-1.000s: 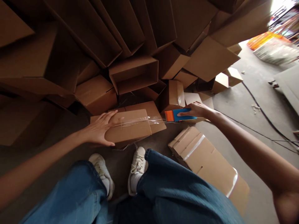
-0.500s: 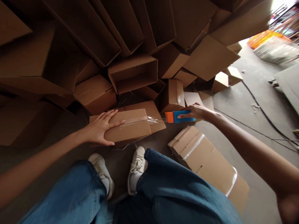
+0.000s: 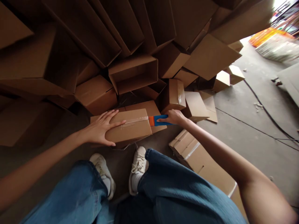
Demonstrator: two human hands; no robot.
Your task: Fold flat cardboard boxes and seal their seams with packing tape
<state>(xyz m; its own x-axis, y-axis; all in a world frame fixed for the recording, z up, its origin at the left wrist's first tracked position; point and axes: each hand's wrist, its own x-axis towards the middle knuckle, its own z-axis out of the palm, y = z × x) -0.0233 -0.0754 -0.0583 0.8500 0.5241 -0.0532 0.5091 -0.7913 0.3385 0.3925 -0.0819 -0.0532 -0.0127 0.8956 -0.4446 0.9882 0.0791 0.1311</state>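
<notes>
Cardboard box (image 3: pixel 128 130) lies on the concrete floor (image 3: pixel 233 130) before the person, under the left hand (image 3: pixel 99 127), its 5 fingers spread wide on top. Right hand (image 3: pixel 171 117), fingers closed narrow around a blue-and-orange tape dispenser (image 3: pixel 161 120), holds it at the box's edge, clear tape strip (image 3: pixel 135 120) lying along the top.

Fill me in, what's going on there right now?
A person is bent over a cardboard box, the left hand pressed flat on top of it. The right hand grips a blue and orange tape dispenser at the box's right end, and clear tape runs from it along the box. A heap of cardboard boxes stands just beyond.
</notes>
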